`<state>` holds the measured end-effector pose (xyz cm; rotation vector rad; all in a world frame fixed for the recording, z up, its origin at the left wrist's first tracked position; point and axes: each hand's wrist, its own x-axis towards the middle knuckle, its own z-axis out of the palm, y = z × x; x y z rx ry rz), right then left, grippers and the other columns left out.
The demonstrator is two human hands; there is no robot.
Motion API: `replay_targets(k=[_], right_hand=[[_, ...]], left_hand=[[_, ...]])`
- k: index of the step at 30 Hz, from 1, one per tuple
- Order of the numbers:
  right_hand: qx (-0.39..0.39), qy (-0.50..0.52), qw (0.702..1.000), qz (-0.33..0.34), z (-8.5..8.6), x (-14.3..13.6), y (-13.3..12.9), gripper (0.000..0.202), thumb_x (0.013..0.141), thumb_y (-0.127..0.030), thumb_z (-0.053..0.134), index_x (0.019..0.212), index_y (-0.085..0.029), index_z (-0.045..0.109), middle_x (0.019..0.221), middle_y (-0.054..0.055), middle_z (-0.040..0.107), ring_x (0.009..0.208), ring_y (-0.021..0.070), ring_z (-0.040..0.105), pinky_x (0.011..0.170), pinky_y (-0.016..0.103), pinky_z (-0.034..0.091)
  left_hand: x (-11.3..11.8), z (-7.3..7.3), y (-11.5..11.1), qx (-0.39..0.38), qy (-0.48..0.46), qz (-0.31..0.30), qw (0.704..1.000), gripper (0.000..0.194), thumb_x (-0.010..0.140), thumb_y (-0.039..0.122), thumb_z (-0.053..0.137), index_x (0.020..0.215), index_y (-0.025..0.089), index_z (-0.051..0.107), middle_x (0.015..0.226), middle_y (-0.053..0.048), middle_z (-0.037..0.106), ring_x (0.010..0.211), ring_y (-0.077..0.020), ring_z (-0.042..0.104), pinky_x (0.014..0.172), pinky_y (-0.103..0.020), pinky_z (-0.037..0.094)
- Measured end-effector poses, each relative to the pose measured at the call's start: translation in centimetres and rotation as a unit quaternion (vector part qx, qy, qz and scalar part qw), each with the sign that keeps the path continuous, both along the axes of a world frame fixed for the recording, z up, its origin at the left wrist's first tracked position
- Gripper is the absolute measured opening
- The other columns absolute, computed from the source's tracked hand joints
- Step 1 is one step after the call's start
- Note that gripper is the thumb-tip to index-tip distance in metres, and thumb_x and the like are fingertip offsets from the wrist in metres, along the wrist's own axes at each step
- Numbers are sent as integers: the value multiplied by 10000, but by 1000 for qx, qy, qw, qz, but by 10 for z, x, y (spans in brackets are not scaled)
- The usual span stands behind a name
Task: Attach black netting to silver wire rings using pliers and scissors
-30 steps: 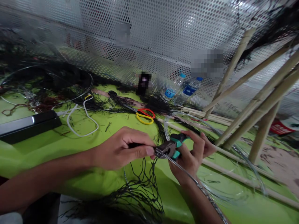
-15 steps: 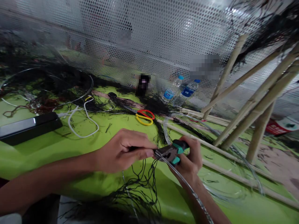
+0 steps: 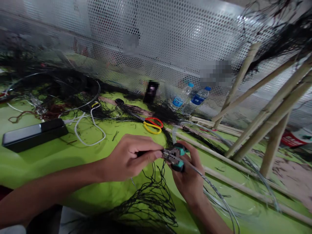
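Note:
My left hand (image 3: 131,157) is closed, thumb and forefinger pinching a dark bundle at the jaws of the pliers. Below the fingertips a black knotted net (image 3: 151,195) hangs down toward my lap. My right hand (image 3: 191,178) grips pliers (image 3: 172,154) with teal and black handles. Their jaws meet the bundle right beside my left thumb. From the jaws a silvery wire (image 3: 212,185) runs over my right wrist to the lower right, looking doubled and twisted in part. Whether the jaws are fully closed on it cannot be made out.
Scissors (image 3: 153,126) with red and yellow handles lie ahead on the green tabletop (image 3: 117,191). Leftward are a black box (image 3: 35,134) and a white cord (image 3: 90,143). Two water bottles (image 3: 198,99) stand by the perforated metal panel (image 3: 170,42). Wooden poles (image 3: 270,123) lean at right.
My right hand and the pliers have shifted a little left and turned, with the teal handles now more upright. The wire swung slightly right. My left hand keeps its pinch. The view moved slightly.

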<state>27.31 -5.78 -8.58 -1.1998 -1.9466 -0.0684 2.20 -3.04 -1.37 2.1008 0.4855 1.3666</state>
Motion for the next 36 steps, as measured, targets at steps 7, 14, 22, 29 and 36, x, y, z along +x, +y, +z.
replay_targets(k=[7, 14, 22, 29, 36], right_hand=[[31, 24, 999, 8, -10, -5, 4, 167, 862, -79, 670, 947, -220, 698, 1444, 141, 528, 1231, 336, 651, 887, 492, 621], [92, -13, 996, 3, -11, -4, 7, 103, 893, -119, 667, 895, -220, 649, 1350, 122, 573, 1124, 280, 642, 828, 447, 593], [169, -58, 984, -5, -1, -4, 7, 187, 853, -119, 707, 759, -208, 573, 1256, 128, 595, 962, 235, 649, 651, 332, 519], [187, -105, 976, -36, 3, -4, -1, 160, 850, -163, 678, 755, -219, 562, 1144, 86, 663, 678, 129, 577, 522, 276, 390], [81, -26, 996, 40, -4, -8, 9, 47, 878, -202, 645, 907, -223, 676, 1301, 129, 653, 946, 240, 718, 681, 359, 592]], left_hand=[[3, -6, -4, 86, -7, 35, 996, 193, 1019, 147, 593, 938, 85, 756, 636, 0, 600, 541, -80, 499, 494, -195, 362], [2, -6, -6, 100, 6, 31, 995, 199, 1026, 140, 566, 942, 99, 742, 624, 12, 577, 531, -81, 487, 487, -193, 354], [3, -7, -9, 111, -16, 6, 994, 156, 1009, 100, 573, 995, 84, 728, 630, 13, 562, 540, -85, 473, 498, -205, 355], [2, -9, -9, 152, -12, 34, 988, 160, 1034, 147, 563, 1038, 118, 720, 653, -4, 624, 541, -92, 499, 494, -207, 376], [2, -2, -10, 80, -2, 48, 996, 177, 1001, 145, 581, 920, 104, 733, 627, 17, 602, 523, -68, 491, 496, -184, 372]])
